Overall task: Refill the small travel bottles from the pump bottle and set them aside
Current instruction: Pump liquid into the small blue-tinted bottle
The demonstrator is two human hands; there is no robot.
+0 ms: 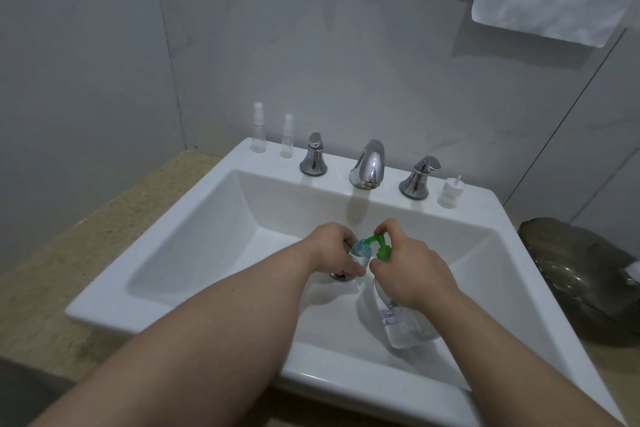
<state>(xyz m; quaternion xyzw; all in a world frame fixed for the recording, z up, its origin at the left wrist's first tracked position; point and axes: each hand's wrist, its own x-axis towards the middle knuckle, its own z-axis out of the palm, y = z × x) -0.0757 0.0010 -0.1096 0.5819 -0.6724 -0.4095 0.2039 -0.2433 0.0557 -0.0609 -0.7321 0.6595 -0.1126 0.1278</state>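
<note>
lower centre: travel bottle (357, 252) is gripped by left hand (332, 250), pump bottle (401, 322) by right hand (412, 270); liquid may be spilled if the nozzle (372, 238) is misaligned.

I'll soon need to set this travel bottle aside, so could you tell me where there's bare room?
The speckled counter left of the sink is bare, as is the sink's left rim. The back ledge is crowded: two spray bottles, both tap handles, the spout, a white cap. A dark object fills the right side.
</note>
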